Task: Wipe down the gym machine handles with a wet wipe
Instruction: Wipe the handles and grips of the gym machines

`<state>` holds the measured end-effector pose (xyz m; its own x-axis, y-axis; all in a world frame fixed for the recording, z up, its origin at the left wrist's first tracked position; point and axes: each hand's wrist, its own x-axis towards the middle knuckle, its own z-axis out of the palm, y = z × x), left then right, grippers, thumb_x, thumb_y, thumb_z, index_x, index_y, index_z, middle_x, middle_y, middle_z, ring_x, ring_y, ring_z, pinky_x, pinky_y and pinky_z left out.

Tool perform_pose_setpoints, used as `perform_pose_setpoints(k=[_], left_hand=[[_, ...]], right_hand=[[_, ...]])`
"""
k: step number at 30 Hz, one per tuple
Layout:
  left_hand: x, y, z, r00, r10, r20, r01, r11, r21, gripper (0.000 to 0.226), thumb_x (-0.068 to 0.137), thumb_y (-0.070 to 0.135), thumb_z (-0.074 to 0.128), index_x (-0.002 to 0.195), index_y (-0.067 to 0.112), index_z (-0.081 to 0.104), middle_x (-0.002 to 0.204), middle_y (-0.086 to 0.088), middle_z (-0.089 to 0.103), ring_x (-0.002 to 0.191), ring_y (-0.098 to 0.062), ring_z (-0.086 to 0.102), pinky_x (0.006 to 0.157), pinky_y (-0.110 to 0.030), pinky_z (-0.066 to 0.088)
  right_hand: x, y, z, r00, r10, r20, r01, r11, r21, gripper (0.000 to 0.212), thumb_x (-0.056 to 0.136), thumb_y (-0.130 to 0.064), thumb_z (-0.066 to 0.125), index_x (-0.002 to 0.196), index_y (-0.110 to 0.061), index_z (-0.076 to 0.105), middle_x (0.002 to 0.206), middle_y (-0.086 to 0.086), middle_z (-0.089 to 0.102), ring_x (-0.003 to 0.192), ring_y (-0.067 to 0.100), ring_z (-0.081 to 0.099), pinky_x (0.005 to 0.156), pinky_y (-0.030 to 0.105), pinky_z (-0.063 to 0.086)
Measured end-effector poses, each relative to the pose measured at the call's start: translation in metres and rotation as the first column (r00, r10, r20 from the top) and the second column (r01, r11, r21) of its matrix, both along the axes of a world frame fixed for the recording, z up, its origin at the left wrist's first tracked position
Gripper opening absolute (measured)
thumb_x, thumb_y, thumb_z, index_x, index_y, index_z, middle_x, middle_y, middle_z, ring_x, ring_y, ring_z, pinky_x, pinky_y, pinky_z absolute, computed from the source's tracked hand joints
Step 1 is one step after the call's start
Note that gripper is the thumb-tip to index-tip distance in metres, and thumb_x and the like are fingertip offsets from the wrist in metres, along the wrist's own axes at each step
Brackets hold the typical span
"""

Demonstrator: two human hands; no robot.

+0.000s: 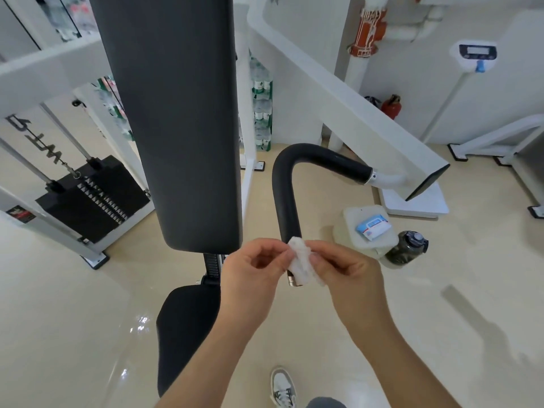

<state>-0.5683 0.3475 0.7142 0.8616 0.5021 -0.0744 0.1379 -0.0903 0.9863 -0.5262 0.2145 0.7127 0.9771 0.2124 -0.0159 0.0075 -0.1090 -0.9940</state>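
Observation:
A curved black foam handle [287, 198] hangs from the white machine arm [353, 107] in the middle of the view. Its metal end cap [294, 282] shows just below my fingers. A crumpled white wet wipe [301, 262] is bunched against the handle's lower end. My left hand [253, 272] pinches the wipe's left edge with thumb and fingertips. My right hand [344, 272] holds the wipe from the right, fingers curled round it. The lowest stretch of the handle is hidden behind the wipe.
A tall black back pad [176, 113] and black seat [185, 328] stand left of the handle. A weight stack [94, 198] sits at far left. A pack of wipes [374, 226] lies on a pale box [351, 228] beside a dark bottle [407, 245]. My shoe [282, 387] is on the beige floor.

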Motion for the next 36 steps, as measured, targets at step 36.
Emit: perform_pose_setpoints(k=[36], left_hand=[[0.049, 0.011, 0.018, 0.998, 0.054, 0.026, -0.06, 0.905, 0.421, 0.014, 0.088, 0.014, 0.064, 0.084, 0.026, 0.068, 0.076, 0.016, 0.065, 0.079, 0.001, 0.061, 0.071, -0.01, 0.048]], right_hand=[[0.048, 0.04, 0.015, 0.87, 0.153, 0.47, 0.029, 0.934, -0.356, 0.034, 0.089, -0.011, 0.06, 0.122, -0.017, 0.062, 0.111, -0.005, 0.064, 0.095, 0.009, 0.063, 0.08, 0.029, 0.056]])
